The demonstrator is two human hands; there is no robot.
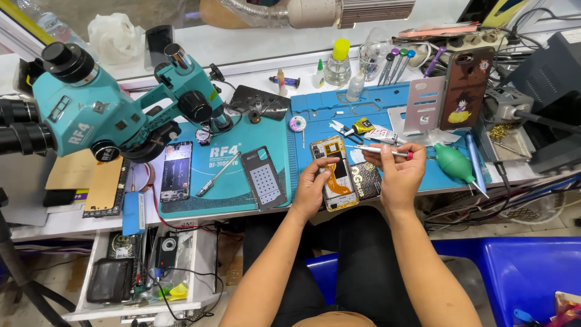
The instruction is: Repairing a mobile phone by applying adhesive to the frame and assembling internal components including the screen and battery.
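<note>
Left hand (311,184): lower centre of the frame, forearm rising from the bottom edge, wrist bent inward. Fingers curled, thumb and fingertips pinching the left edge of one opened phone (334,172), back cover off, gold and orange parts showing. The phone lies on the blue work mat (375,103), just right of centre.

Right hand (399,175): just right of the phone, forearm coming up from the lower right. Fingers closed around one slim screwdriver (381,151) with a silver shaft and a red ring near the grip; it lies nearly level, tip pointing left, over the phone's upper end.

Teal work mat (230,188): one, left of the blue one, on the tabletop (60,221). On it: one phone screen (177,171), dark, standing lengthwise; one dark perforated plate (264,178); one thin metal tool (216,175), lying slantwise.

Microscope (109,115): one, teal, upper left of the frame, with black eyepieces.

Air blower (454,163): one, green, right of the right hand, nozzle toward the lower right.

Phone case (466,88): one, brown with a cartoon figure, propped upright at the upper right.

Glass bottle (338,63): one, yellow cap, top centre.

Open drawer (145,266): one, lower left, holding cables and small parts; count not clear.
</note>
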